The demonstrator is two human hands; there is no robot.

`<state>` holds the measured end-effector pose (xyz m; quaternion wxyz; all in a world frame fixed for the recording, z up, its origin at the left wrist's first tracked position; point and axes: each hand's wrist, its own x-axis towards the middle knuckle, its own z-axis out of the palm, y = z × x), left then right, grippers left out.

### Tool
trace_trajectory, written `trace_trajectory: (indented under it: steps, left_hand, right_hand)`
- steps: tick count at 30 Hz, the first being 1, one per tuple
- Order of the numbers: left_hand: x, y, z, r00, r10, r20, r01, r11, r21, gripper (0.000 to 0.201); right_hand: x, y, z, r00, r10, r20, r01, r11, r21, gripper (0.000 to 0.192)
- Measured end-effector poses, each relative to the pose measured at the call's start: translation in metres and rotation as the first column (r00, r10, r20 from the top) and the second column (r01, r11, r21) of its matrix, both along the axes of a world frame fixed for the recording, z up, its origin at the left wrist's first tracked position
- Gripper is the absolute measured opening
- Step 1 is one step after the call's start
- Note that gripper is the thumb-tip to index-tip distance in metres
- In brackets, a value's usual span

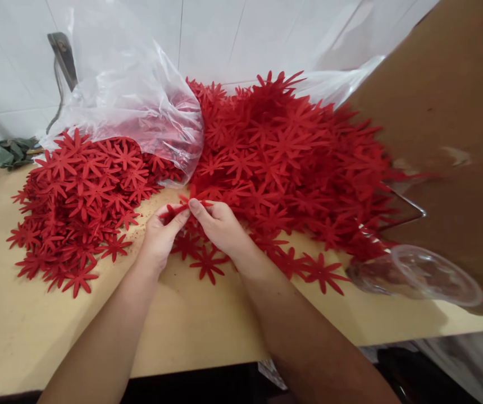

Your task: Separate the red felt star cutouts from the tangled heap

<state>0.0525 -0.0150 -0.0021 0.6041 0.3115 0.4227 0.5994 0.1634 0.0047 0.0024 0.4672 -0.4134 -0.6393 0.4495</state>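
Left hand: the left hand sits over the middle of the table, fingers pinched together on one end of a red flower cutout.
Right hand: the right hand is just beside the left, thumb and fingers closed on the other side of the same cutout.
Held cutout: it hangs between the two hands, lifted off the tabletop, bent rather than flat, just in front of the big heaps.
Left pile: a spread of red flower shapes lies toward the table's left edge, partly spilling from a clear plastic bag at the far edge.
Right pile: a larger mound of the same shapes rises behind the hands toward the far right.
Loose pieces: a few single flowers lie flat near the wrists.
Right edge: a clear plastic cup lies on its side beside a brown cardboard box.
Far left corner: a green cloth is bunched against the wall.
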Motion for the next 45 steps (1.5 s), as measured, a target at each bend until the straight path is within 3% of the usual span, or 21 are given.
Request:
trace_trajectory:
  steps: [3, 6, 9, 11, 12, 15, 18, 20, 22, 24, 26, 28, 31, 34, 36, 39, 42, 45]
  left_hand:
    - [0.000, 0.002, -0.003, 0.998, 0.063, 0.015, -0.062, 0.997, -0.050, 0.019]
    - [-0.006, 0.005, -0.005, 0.990, 0.134, 0.032, -0.130, 0.987, -0.092, 0.025]
    - [-0.008, 0.005, -0.003, 0.988, 0.147, -0.041, -0.149, 0.986, -0.069, 0.032]
    - [-0.007, 0.004, 0.000, 0.982, 0.148, -0.120, -0.156, 0.986, -0.059, 0.033]
    - [-0.007, 0.004, 0.002, 0.978, 0.148, -0.145, -0.158, 0.985, -0.064, 0.035]
    - [-0.008, 0.004, 0.004, 0.981, 0.142, -0.134, -0.156, 0.983, -0.101, 0.041]
    - [-0.014, 0.007, 0.004, 0.991, 0.098, -0.091, -0.109, 0.987, -0.120, 0.035]
    - [-0.019, 0.008, 0.003, 0.993, 0.077, -0.087, -0.086, 0.991, -0.105, 0.029]
    - [-0.022, 0.010, 0.001, 0.993, 0.077, -0.087, -0.084, 0.993, -0.079, 0.023]
    - [-0.023, 0.011, -0.001, 0.992, 0.093, -0.085, -0.098, 0.994, -0.056, 0.019]
    - [-0.023, 0.011, -0.002, 0.990, 0.108, -0.086, -0.112, 0.993, -0.040, 0.019]
    - [-0.022, 0.012, -0.004, 0.989, 0.119, -0.082, -0.122, 0.992, -0.035, 0.018]
    - [-0.021, 0.012, -0.005, 0.991, 0.111, -0.068, -0.114, 0.993, -0.038, 0.017]
    - [-0.019, 0.013, -0.005, 0.992, 0.109, -0.069, -0.111, 0.994, -0.025, 0.017]
    - [-0.019, 0.012, -0.004, 0.989, 0.123, -0.080, -0.123, 0.992, 0.004, 0.017]
    - [-0.021, 0.012, -0.003, 0.984, 0.148, -0.099, -0.145, 0.989, 0.043, 0.017]
    - [-0.023, 0.011, -0.003, 0.981, 0.161, -0.107, -0.158, 0.987, 0.035, 0.018]
    - [-0.022, 0.010, -0.003, 0.979, 0.164, -0.123, -0.164, 0.986, 0.015, 0.021]
  right_hand:
    - [0.001, 0.000, 0.002, 1.000, 0.017, -0.023, -0.017, 0.999, -0.033, 0.055]
    - [0.008, 0.004, 0.002, 0.981, -0.183, -0.059, 0.185, 0.982, 0.031, 0.048]
    - [0.015, 0.010, -0.002, 0.911, -0.412, -0.028, 0.410, 0.893, 0.187, 0.035]
    - [0.017, 0.013, -0.007, 0.854, -0.518, 0.047, 0.478, 0.817, 0.322, 0.024]
    - [0.017, 0.014, -0.008, 0.826, -0.558, 0.085, 0.487, 0.780, 0.392, 0.026]
    - [0.014, 0.011, -0.009, 0.734, -0.656, 0.175, 0.461, 0.671, 0.581, 0.055]
    - [0.012, 0.003, -0.002, 0.662, -0.709, 0.245, 0.393, 0.606, 0.692, 0.048]
    - [0.012, -0.001, 0.004, 0.679, -0.673, 0.293, 0.320, 0.630, 0.707, 0.027]
    - [0.012, -0.004, 0.007, 0.748, -0.532, 0.397, 0.165, 0.728, 0.665, 0.014]
    - [0.011, -0.006, 0.006, 0.774, -0.328, 0.541, -0.043, 0.826, 0.562, 0.013]
    - [0.010, -0.007, 0.004, 0.727, -0.159, 0.668, -0.209, 0.875, 0.436, 0.017]
    - [0.010, -0.008, 0.002, 0.649, -0.080, 0.756, -0.276, 0.901, 0.333, 0.023]
    - [0.009, -0.008, -0.001, 0.545, -0.053, 0.837, -0.268, 0.935, 0.234, 0.021]
    - [0.008, -0.005, -0.004, 0.528, -0.067, 0.847, -0.246, 0.942, 0.228, 0.015]
    - [0.007, -0.002, -0.006, 0.600, -0.102, 0.794, -0.210, 0.937, 0.279, 0.010]
    - [0.007, 0.004, -0.008, 0.787, -0.155, 0.597, -0.073, 0.938, 0.339, 0.006]
    - [0.009, 0.010, -0.008, 0.952, -0.152, 0.267, 0.079, 0.960, 0.267, 0.009]
    - [0.011, 0.014, -0.007, 0.991, -0.128, 0.025, 0.123, 0.981, 0.148, 0.008]
